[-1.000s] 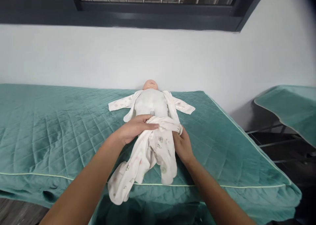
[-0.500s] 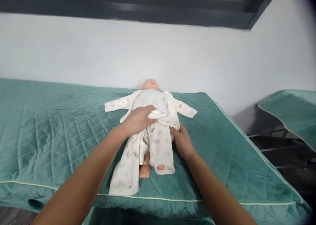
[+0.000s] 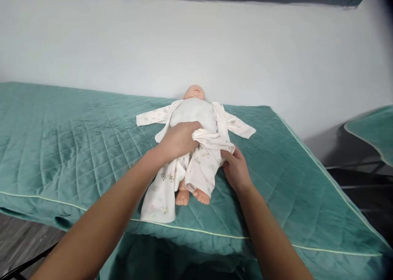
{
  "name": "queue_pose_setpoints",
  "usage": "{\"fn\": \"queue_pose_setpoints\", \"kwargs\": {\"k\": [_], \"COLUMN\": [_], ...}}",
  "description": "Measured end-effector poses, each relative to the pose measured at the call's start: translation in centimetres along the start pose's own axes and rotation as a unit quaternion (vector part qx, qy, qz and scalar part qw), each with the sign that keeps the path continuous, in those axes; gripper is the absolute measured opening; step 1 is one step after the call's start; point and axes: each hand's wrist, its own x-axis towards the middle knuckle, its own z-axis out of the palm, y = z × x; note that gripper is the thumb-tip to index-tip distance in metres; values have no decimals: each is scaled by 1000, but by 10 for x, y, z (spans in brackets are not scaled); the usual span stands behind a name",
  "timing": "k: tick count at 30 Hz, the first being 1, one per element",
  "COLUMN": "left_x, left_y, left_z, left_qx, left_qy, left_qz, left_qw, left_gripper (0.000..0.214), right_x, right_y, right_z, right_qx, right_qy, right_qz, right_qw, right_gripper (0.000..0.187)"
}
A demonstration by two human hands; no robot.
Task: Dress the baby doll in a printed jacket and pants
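Along the near edge of a green quilted bed [image 3: 92, 149], one leg [image 3: 158, 202] of printed white trousers [image 3: 201, 169] lies flat at left, the feet [image 3: 182, 197] of a doll [image 3: 194, 113] showing to its right. Farther back, the left hand [image 3: 181, 141] has its grip clamped on the bunched waistband [image 3: 213, 138]; the right hand [image 3: 237, 168] pinches its right side. Beyond, the doll lies face up, jacket [image 3: 152, 117] open, head [image 3: 194, 92] near the wall [image 3: 196, 46].
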Motion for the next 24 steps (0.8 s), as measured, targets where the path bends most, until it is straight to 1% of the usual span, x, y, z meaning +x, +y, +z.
{"fn": "queue_pose_setpoints", "kwargs": {"k": [2,3,5,8,10,11,12,14,15,16,17,18,20,21,22,24], "left_x": [4,5,6,5,3,2,1,-2,-4,-6,-7,-8,-8,-6,-3,6], "left_y": [1,2,2,-1,-5,-8,-12,-21,-25,-29,-32,-35,-35,-34,-31,-25], "left_z": [6,9,13,11,5,2,-2,-7,-9,-9,-7,-5,0,3,5,7], "left_qx": [18,22,12,-47,-120,-163,-207,-287,-321,-351,-379,-404,-442,-456,-466,-475], "left_qy": [35,47,67,115,120,102,67,-30,-73,-102,-113,-105,-60,-31,0,64], "left_qz": [-10,-9,-4,-12,-22,-25,-28,-34,-38,-43,-48,-53,-60,-61,-59,-49], "left_qw": [999,999,998,992,985,981,976,957,944,930,917,907,893,887,883,876], "left_gripper": [27,26,24,19,17,19,23,31,34,34,33,32,30,29,28,25], "right_x": [-1,-1,0,9,20,26,31,36,36,33,30,26,21,21,24,34], "right_y": [0,0,-4,-17,-25,-28,-29,-27,-25,-25,-26,-30,-44,-53,-63,-82], "right_z": [1,1,2,3,4,4,4,4,4,4,6,8,16,22,28,41], "right_qx": [-7,-28,-106,-239,-282,-293,-301,-310,-308,-304,-303,-305,-323,-332,-338,-336], "right_qy": [15,28,57,78,71,65,59,44,36,26,11,-12,-81,-124,-163,-211], "right_qz": [-21,-38,-78,-120,-132,-130,-125,-114,-119,-137,-169,-208,-266,-266,-245,-182], "right_qw": [1000,998,990,960,948,945,944,943,943,942,938,929,905,896,894,900], "right_gripper": [25,24,21,17,16,16,15,17,19,23,27,33,42,44,43,35]}}
